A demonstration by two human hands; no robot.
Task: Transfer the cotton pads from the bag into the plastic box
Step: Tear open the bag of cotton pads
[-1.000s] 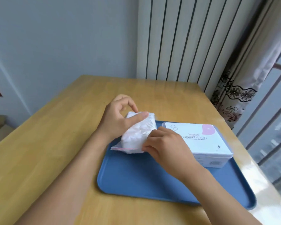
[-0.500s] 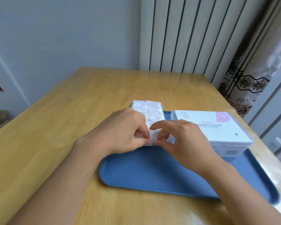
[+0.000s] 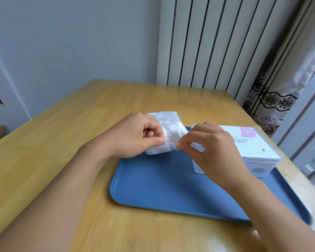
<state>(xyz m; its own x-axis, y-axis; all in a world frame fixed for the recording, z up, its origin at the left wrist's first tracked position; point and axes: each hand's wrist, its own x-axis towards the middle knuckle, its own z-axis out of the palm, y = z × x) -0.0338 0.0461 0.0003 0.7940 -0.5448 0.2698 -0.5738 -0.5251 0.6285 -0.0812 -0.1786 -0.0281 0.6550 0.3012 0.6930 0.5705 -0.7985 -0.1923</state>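
Pads fill the clear bag (image 3: 168, 132), which we hold above the far left corner of the tray (image 3: 162, 186). Our left hand (image 3: 135, 136) and right hand (image 3: 210, 149) each pinch its red-striped mouth, now stretched wider between our fingers than half a second ago. Beside it the box (image 3: 251, 148) sits closed.

I see a blue tray (image 3: 164, 188), a clear bag (image 3: 168, 131) with a red strip, a white box (image 3: 253, 151) marked pink, and a yellow-wood table (image 3: 62, 142).
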